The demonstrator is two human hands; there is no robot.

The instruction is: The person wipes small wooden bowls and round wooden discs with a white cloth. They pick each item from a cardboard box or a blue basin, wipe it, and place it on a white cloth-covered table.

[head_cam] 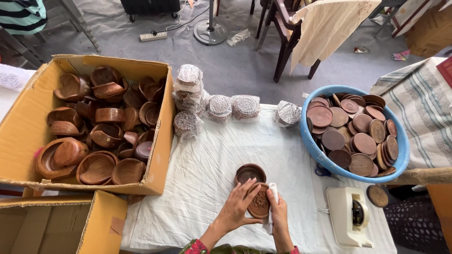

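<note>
My left hand (237, 207) and my right hand (278, 212) hold a round carved wooden disc (259, 202) between them, low over the white cloth (197, 174). My right hand also presses a white rag (273, 193) against the disc's right edge. Just beyond the disc a round wooden holder (250, 173) lies flat on the cloth.
A cardboard box (165, 141) of wooden holders stands at left, a smaller box (61, 221) in front of it. Plastic-wrapped disc stacks (220, 108) line the far edge. A blue tub (325, 162) of discs sits right, a tape dispenser (348, 216) near it.
</note>
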